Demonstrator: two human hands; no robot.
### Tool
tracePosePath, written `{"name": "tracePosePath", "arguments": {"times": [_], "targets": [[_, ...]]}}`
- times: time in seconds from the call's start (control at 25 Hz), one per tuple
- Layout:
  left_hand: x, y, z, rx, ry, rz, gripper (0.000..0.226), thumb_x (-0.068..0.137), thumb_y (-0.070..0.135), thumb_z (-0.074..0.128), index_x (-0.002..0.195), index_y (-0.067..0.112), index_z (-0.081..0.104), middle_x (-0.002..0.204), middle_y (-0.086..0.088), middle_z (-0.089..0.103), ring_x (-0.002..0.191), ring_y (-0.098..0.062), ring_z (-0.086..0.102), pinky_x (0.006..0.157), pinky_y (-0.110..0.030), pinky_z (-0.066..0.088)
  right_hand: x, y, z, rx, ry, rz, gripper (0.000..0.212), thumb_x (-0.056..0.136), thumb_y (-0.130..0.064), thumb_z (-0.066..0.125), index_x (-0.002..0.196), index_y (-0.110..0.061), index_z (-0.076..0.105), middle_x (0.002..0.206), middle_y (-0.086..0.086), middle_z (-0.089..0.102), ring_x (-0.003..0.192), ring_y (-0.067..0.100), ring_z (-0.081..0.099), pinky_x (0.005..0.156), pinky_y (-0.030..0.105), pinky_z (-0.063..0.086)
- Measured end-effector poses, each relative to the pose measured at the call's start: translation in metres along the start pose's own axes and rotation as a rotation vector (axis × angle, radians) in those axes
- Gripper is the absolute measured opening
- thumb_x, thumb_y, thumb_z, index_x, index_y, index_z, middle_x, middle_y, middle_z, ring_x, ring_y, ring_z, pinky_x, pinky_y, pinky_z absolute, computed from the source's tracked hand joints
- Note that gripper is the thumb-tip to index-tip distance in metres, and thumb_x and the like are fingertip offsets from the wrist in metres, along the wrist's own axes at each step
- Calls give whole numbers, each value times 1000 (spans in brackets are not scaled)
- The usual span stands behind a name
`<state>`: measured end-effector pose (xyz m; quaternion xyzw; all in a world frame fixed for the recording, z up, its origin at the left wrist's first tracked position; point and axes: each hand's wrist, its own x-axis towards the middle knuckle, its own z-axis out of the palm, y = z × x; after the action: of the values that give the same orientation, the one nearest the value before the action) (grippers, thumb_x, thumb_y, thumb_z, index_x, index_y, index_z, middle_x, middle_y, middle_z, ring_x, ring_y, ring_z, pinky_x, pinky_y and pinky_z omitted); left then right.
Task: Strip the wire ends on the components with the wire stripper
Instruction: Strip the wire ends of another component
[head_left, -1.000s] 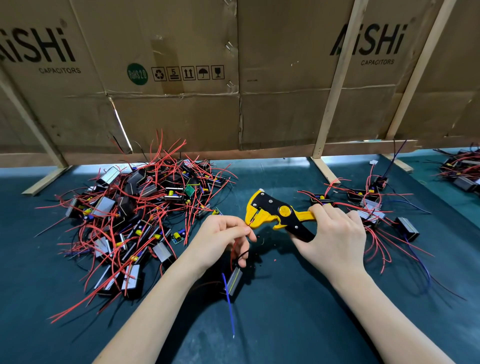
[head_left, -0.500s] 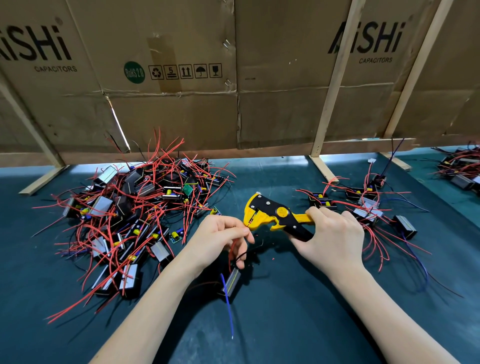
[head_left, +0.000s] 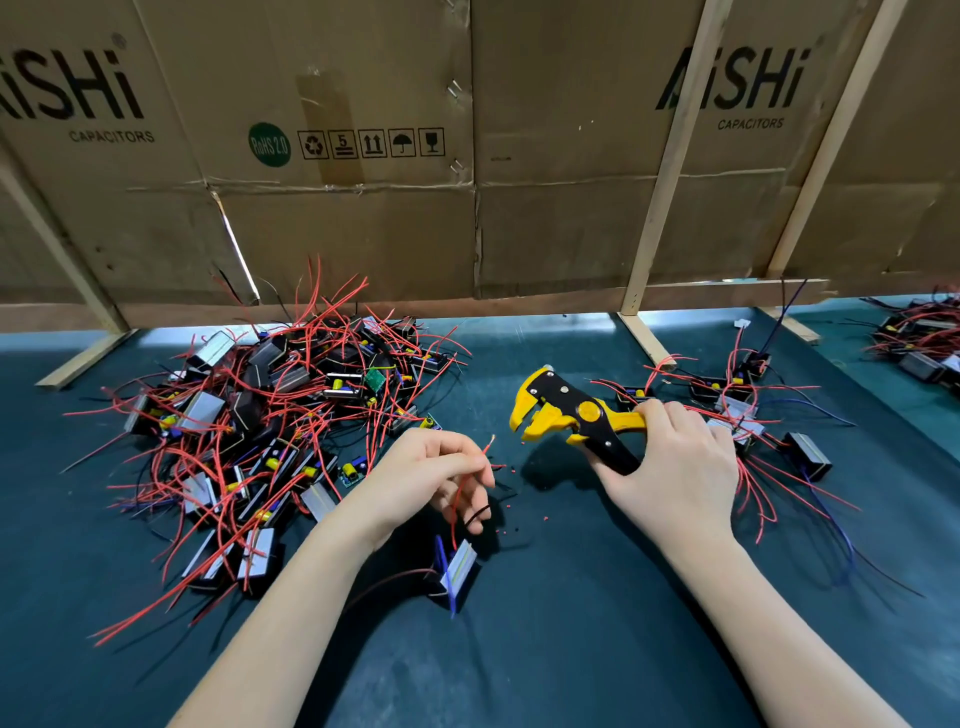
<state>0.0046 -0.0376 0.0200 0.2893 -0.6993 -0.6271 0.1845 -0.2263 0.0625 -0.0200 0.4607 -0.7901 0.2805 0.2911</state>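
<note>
My right hand (head_left: 670, 467) grips the handles of a yellow and black wire stripper (head_left: 566, 413), its jaws pointing left and standing a little open. My left hand (head_left: 431, 478) pinches a thin red wire (head_left: 485, 449) whose bare end sticks up just left of the jaws, apart from them. That wire and a black one run down to a small grey component (head_left: 457, 569) hanging below my fingers, with a blue wire beside it. Tiny red and black insulation bits (head_left: 511, 501) lie on the mat between my hands.
A big heap of components with red wires (head_left: 260, 431) covers the dark green mat (head_left: 545, 649) on the left. A smaller group (head_left: 748, 415) lies right of my right hand, another pile (head_left: 924, 343) at far right. A cardboard wall (head_left: 467, 208) on wooden struts closes the back.
The wire end was inside the stripper's jaws; now my hands have drawn apart, the wire is out with a bared tip, and the stripper has moved right and up.
</note>
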Motion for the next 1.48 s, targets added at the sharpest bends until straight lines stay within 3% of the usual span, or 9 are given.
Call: {"name": "tracePosePath", "arguments": {"times": [0.16, 0.24, 0.36, 0.48, 0.72, 0.88, 1.0, 1.16, 1.48], "targets": [[-2, -2, -5, -4, -27, -59, 18, 84, 24, 75, 86, 9, 65, 84, -17, 75, 71, -25, 71, 62, -25, 48, 1, 3, 3, 24, -6, 64, 58, 65, -57, 81, 91, -8, 63, 81, 6, 63, 80, 33, 61, 74, 40, 39], [-5, -2, -8, 18, -73, -63, 14, 81, 15, 78, 88, 8, 68, 86, -16, 75, 74, -21, 72, 61, -19, 51, 1, 5, 3, 31, -6, 68, 59, 65, -58, 80, 92, -8, 63, 82, 6, 62, 82, 33, 61, 75, 41, 39], [-5, -4, -8, 12, -66, -45, 9, 81, 3, 76, 86, 6, 69, 79, -15, 74, 70, -17, 71, 60, -18, 52, 0, 5, 2, 36, -10, 63, 58, 66, -58, 80, 92, -9, 63, 82, 5, 62, 83, 34, 61, 77, 42, 40], [-2, -4, -5, 6, 41, 17, 10, 79, 3, 77, 84, 8, 69, 76, -13, 73, 70, -17, 70, 62, -20, 53, -2, 4, 2, 30, -4, 30, 58, 64, -57, 81, 92, -9, 63, 83, 5, 63, 82, 34, 60, 77, 42, 40], [1, -6, -1, -15, 112, 98, 16, 82, -1, 74, 95, 9, 73, 78, -9, 74, 75, -18, 71, 67, -18, 52, -5, -5, 1, 45, -5, -72, 56, 63, -51, 82, 92, -7, 64, 82, 5, 61, 80, 33, 58, 74, 41, 39], [2, -6, 4, -29, 187, 67, 17, 84, -3, 68, 83, 13, 76, 76, -11, 73, 65, -12, 67, 59, -16, 49, -5, -6, 0, 56, 2, -86, 57, 64, -54, 77, 93, -6, 64, 83, 5, 61, 80, 33, 58, 74, 41, 38], [1, -4, 5, -42, 142, 116, 9, 86, 5, 70, 81, 12, 74, 69, -5, 68, 60, -13, 61, 56, -17, 46, -5, -6, 0, 36, -13, -81, 58, 64, -55, 78, 93, -6, 63, 82, 5, 61, 80, 33, 58, 74, 41, 38], [-1, -2, 3, -34, 64, 187, 0, 84, 15, 73, 84, 15, 73, 77, -6, 71, 68, -18, 64, 66, -22, 48, -7, -7, 1, 28, -23, -92, 55, 64, -53, 81, 89, -8, 62, 79, 4, 59, 77, 33, 57, 73, 40, 38], [4, -6, 8, -33, 232, 213, 10, 86, -3, 68, 80, 4, 69, 71, -8, 72, 66, -18, 70, 64, -19, 52, -4, -8, -1, 84, 2, -80, 59, 64, -60, 67, 94, -9, 63, 84, 3, 61, 81, 31, 59, 74, 38, 34]]}}
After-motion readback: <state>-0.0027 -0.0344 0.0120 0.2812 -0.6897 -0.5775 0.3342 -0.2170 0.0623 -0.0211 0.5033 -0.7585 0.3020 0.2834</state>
